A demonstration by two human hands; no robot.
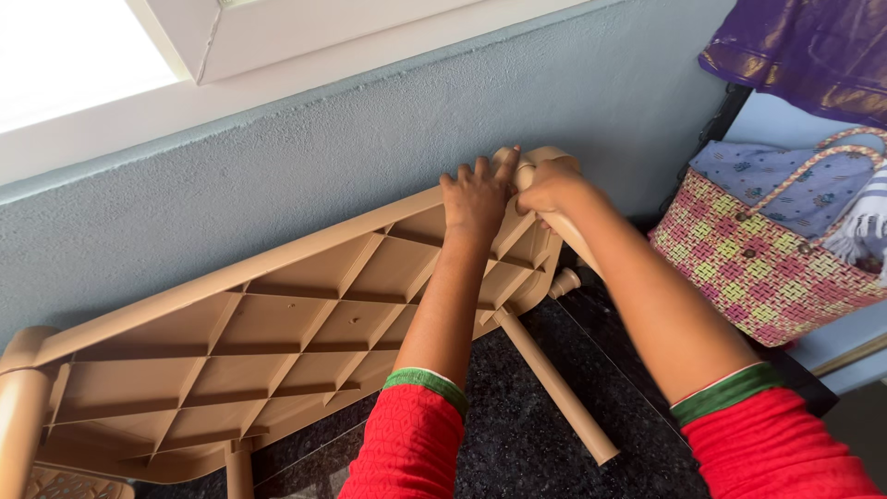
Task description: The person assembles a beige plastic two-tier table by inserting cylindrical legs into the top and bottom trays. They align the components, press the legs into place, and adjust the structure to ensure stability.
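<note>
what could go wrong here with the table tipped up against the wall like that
The plastic table stands on its edge, leaning on the wall; on the smooth dark floor it could slide out. Both hands work at the top corner: the left hand presses the ribbed underside, the right hand grips a leg, so fingers might get pinched at the socket. The fitted leg juts toward the person.

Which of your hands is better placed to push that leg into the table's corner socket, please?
Probably the right hand: its grip is already closed around the leg at the corner. The left hand lies flat on the ribbed underside of the table, better suited to steadying it.
</note>
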